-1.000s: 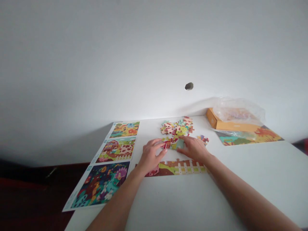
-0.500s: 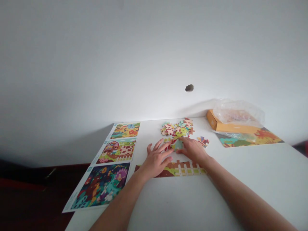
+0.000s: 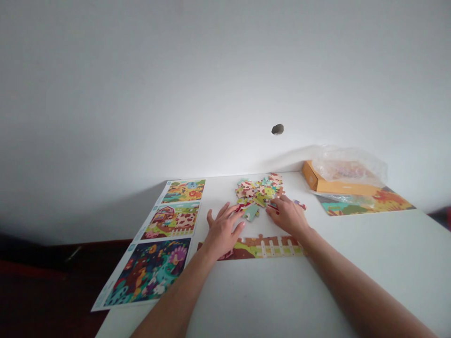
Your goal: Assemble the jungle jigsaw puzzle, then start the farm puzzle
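Note:
My left hand [image 3: 222, 233] is open, fingers spread, its fingertips at the left edge of a pile of loose puzzle pieces [image 3: 259, 193]. A pale green puzzle piece [image 3: 251, 212] lies just right of those fingertips. At the pile's right side, my right hand [image 3: 289, 217] is closed, with a dark red puzzle piece [image 3: 272, 206] between thumb and fingers. Nearer to me lies a joined strip of puzzle [image 3: 269, 247] showing a white fence, brown ground and grass. My left wrist and right forearm cover its ends.
On the left lies a sheet [image 3: 150, 270] with several printed pictures, one a farm scene with a cow. An orange box [image 3: 347, 187] under a clear plastic bag [image 3: 352, 162] stands at the back right, partly over a lion picture [image 3: 373, 204]. A wall rises behind the table.
My right hand has moved right, from the pale green piece to a dark red one. The pale green piece has shifted left and now lies free. My left hand has drawn slightly left.

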`<state>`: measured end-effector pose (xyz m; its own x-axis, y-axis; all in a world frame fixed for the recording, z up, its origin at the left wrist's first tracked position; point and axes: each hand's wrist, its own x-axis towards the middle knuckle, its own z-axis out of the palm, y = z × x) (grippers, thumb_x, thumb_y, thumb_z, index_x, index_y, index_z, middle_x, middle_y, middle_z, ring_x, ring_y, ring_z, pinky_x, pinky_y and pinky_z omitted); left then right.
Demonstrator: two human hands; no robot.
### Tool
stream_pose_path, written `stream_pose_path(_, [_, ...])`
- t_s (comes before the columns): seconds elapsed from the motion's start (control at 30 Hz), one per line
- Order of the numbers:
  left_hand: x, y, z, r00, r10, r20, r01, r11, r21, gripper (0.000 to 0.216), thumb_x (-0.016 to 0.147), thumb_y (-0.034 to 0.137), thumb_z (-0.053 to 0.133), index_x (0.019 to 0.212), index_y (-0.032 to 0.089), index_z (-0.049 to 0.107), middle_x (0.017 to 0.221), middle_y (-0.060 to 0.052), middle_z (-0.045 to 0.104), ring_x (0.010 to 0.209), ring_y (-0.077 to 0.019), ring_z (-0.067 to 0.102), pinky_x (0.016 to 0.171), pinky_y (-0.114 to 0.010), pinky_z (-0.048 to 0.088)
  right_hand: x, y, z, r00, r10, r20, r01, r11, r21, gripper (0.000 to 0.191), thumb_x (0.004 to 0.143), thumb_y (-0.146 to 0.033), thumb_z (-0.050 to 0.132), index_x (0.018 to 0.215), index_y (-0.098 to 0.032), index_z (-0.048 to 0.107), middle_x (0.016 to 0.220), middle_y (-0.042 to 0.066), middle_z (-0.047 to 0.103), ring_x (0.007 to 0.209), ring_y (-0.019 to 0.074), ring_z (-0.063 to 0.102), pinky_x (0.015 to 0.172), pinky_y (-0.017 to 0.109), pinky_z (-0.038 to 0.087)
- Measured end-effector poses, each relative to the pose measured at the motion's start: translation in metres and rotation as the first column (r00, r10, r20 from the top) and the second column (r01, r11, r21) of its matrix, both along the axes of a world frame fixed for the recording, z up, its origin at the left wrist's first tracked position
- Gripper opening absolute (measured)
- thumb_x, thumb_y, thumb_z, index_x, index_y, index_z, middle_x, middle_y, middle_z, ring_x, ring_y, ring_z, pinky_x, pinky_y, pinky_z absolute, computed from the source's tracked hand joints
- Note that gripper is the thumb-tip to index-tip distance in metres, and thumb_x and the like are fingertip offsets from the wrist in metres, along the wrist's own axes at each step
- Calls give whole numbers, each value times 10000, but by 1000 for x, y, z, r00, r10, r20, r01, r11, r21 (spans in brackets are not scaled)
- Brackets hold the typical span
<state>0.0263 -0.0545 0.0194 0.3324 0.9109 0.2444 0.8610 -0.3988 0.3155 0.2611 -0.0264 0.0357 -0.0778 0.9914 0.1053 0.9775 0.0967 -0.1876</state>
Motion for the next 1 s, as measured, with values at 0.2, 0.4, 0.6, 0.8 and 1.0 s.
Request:
stream_pose_path(0.2, [2, -1, 0, 993, -106, -43, 107, 994, 9, 363, 942, 299, 477, 1296, 342, 545, 1478, -41, 464, 1421, -297, 296, 1105, -685, 79, -8, -4, 0, 990, 136, -20, -136, 991, -5, 335, 921, -458, 523, 1184, -281, 631, 1103, 57, 603, 892, 193, 645, 717, 270, 431])
stream_pose_path(0.4, [1, -3, 2, 988, -147, -55, 146, 989, -22, 342, 942, 328, 487, 1274, 348, 566, 1465, -23, 482, 1427, -301, 271, 1105, -685, 70, -9, -6, 3, 950, 307, -59, -308, 951, -12, 303, 936, -398, 523, 1197, -301, 643, 1071, 51, 608, 939, 182, 624, 748, 250, 450])
stream_pose_path(0.6, [1, -2, 2, 995, -95, -31, 95, 995, 1, 297, 928, 318, 506, 1208, 357, 597, 1436, 6, 514, 1414, -294, 306, 1106, -665, 112, -8, -3, -3, 980, 182, -80, -173, 979, 104, 333, 922, -357, 528, 1217, -251, 637, 1121, 93, 583, 1040, 226, 566, 864, 306, 449])
stream_pose_path(0.8, [1, 0, -2, 1000, 25, -1, -25, 999, 20, 311, 912, 242, 489, 1195, 315, 595, 1416, -18, 530, 1376, -285, 373, 1103, -651, 161, -2, 1, -8, 998, -50, -44, 53, 996, 67, 460, 862, -490, 573, 1213, -196, 622, 1092, 145, 598, 1020, 300, 554, 910, 407, 408])
stream_pose_path(1.0, [-1, 1, -5, 998, 48, -27, -48, 999, 21, 371, 906, 260, 494, 1268, 312, 553, 1465, -35, 478, 1383, -298, 360, 1094, -649, 196, -2, 2, -11, 993, 59, -104, -51, 996, 79, 407, 865, -388, 583, 1220, -191, 613, 1119, 122, 620, 1036, 265, 570, 890, 343, 414])
